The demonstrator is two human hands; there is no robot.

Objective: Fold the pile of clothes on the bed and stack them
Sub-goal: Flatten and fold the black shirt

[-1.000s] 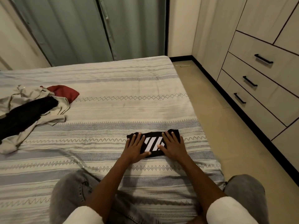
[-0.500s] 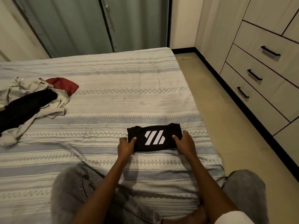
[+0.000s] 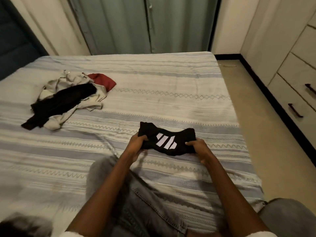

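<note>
A folded black garment (image 3: 166, 141) with three white stripes hangs lifted a little above the striped bed (image 3: 153, 93), sagging in its middle. My left hand (image 3: 136, 143) grips its left end and my right hand (image 3: 198, 148) grips its right end. At the left of the bed lies the unfolded pile: a long black garment (image 3: 59, 103) across a crumpled light grey one (image 3: 75, 82), with a dark red piece (image 3: 102, 81) at its far side.
My knees in grey jeans (image 3: 153, 202) rest on the bed's near edge. A wardrobe with drawers (image 3: 294, 79) stands to the right across a strip of floor (image 3: 256, 134). Green curtains (image 3: 145, 24) hang behind the bed.
Both hands pressed flat on the folded black garment, then took hold of its two ends and lifted it off the bed. The camera view swung left.
</note>
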